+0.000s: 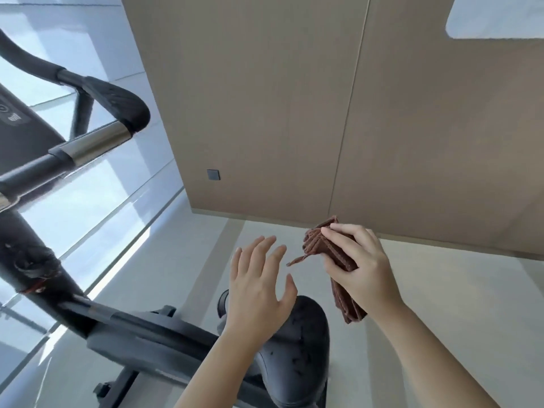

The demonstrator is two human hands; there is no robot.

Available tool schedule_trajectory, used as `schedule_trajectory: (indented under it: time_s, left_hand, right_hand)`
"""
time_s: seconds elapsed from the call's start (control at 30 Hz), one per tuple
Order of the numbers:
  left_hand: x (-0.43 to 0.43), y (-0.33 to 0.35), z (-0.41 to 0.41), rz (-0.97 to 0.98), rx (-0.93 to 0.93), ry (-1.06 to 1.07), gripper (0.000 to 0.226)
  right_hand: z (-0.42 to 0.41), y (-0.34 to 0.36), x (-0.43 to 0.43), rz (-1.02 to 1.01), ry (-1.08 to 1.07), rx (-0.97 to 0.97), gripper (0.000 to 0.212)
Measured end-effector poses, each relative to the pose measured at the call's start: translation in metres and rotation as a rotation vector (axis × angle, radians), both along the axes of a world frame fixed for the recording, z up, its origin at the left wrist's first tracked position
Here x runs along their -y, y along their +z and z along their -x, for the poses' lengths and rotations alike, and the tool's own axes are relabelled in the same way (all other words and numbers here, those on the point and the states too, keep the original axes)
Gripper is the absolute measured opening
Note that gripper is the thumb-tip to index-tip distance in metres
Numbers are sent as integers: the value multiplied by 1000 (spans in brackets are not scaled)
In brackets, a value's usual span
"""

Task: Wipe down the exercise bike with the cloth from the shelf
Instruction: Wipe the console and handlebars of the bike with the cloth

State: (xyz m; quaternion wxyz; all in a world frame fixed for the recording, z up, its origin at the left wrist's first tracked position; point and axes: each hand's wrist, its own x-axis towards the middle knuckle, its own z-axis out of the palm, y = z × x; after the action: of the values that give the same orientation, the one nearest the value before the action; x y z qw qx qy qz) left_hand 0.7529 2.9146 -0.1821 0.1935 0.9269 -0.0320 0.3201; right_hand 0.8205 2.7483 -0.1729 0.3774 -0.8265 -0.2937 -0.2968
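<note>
Folded brown cloth (315, 245) is gripped in the right hand (360, 267), fingers curled round it, a loose strip poking toward nine o'clock. Left hand (259, 285) sits at nine o'clock of the cloth, just apart, fingers spread, holding nothing. At six o'clock below, the exercise bike (141, 328) and its saddle (306, 348).

I can read no text from here. The console (16, 113) of the exercise bike (153, 334), far left, carries a pale round symbol and a small mark, both too blurred to read.
</note>
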Motion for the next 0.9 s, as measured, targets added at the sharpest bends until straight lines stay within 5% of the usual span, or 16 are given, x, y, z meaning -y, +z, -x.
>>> schedule_trajectory:
  time_s: [0.47,0.9]
  left_hand:
    - [311,1,-116,54,-30,-38,35]
    - [358,5,-209,-3,47,57,32]
  right_hand:
    - [-94,6,295,73,-116,-2,39]
    - [-195,2,353,19,-75,17,35]
